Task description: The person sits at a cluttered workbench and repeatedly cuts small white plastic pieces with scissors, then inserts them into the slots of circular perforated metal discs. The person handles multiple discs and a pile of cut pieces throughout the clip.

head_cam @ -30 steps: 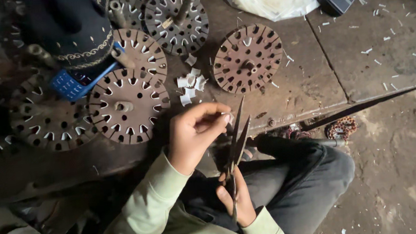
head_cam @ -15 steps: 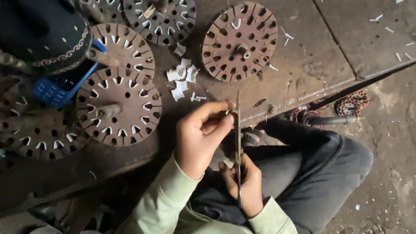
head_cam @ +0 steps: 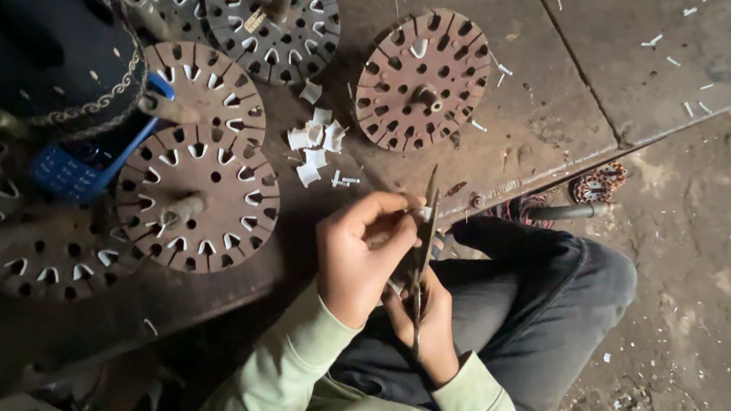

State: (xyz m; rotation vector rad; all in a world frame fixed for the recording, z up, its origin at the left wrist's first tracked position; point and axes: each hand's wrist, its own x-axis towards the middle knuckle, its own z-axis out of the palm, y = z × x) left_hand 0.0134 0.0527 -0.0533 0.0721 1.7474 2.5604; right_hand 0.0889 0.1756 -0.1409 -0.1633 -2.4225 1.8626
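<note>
Just off the near edge of the workbench [head_cam: 550, 121], above the person's lap, a pair of scissors [head_cam: 421, 253] stands nearly upright with its blade tips pointing at the bench edge. Its handles sit in the right hand [head_cam: 427, 322], which is clenched around them low down, close to the pale green cuff. Over it, the left hand [head_cam: 361, 258] pinches a small pale strip [head_cam: 425, 215] between thumb and fingertips, right against the blades. On the bench near that edge lies a small heap of folded white paper pieces [head_cam: 315, 140]. Beside the heap on its right rests a rusty slotted metal disc [head_cam: 422, 79]; on its left another slotted disc [head_cam: 198, 201] carries white inserts in several slots, with more discs behind it. At the far left edge a blue phone [head_cam: 76, 172] lies under a dark embroidered cap [head_cam: 41, 57].
</note>
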